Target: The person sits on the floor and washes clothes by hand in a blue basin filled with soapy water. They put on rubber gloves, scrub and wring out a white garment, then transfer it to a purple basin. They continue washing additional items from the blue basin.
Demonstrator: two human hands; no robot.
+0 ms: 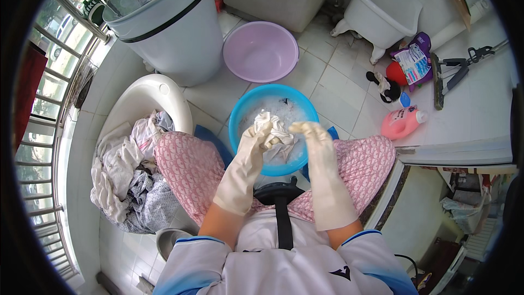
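Observation:
My left hand (260, 136), in a long cream rubber glove, grips a wet, bunched white cloth (273, 126). The cloth is over a round blue basin (241, 98) of sudsy water (301, 110). My right hand (309, 129), in a matching glove, is raised over the basin's right side. Its fingers reach toward the cloth with a gap between, and nothing shows in its grasp. A lower part of the cloth, or another fabric (283, 151), hangs into the suds. A small dark piece (286, 101) shows near the basin's far side.
Behind the blue basin sits a purple basin (262, 53). A white tub (182, 108) with heaped laundry (123, 168) stands left, near a metal bowl (166, 241). Right are a pink detergent bottle (399, 123), purple pouch (419, 49) and squeegee mop (450, 73). A washing machine (172, 41) stands far left.

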